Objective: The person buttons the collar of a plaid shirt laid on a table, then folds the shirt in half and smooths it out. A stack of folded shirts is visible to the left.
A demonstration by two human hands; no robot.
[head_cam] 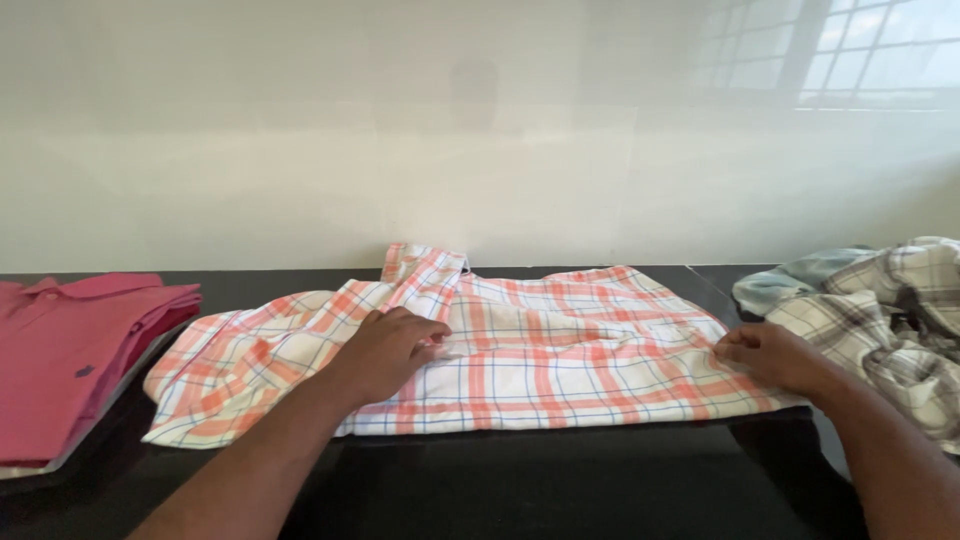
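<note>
**Head view: two hands on a plaid shirt**

Nearest the camera, both forearms reach in over the dark counter (560,480). The left hand (385,350) lies palm-down on the middle of the shirt (560,365), fingers together and curled lightly, their tips pressing the cloth. The right hand (770,355) sits at the shirt's right edge, fingers closed and pinching the fabric there. The shirt, white with orange and blue checks, lies spread flat across the counter's centre, its collar turned up toward the wall. Left of it, well apart, sits a stack of folded pink shirts (70,350). To the right, just beside the right hand, a heap (880,310) of grey plaid clothes lies crumpled. Behind everything rises a pale glossy wall (400,130).
</note>
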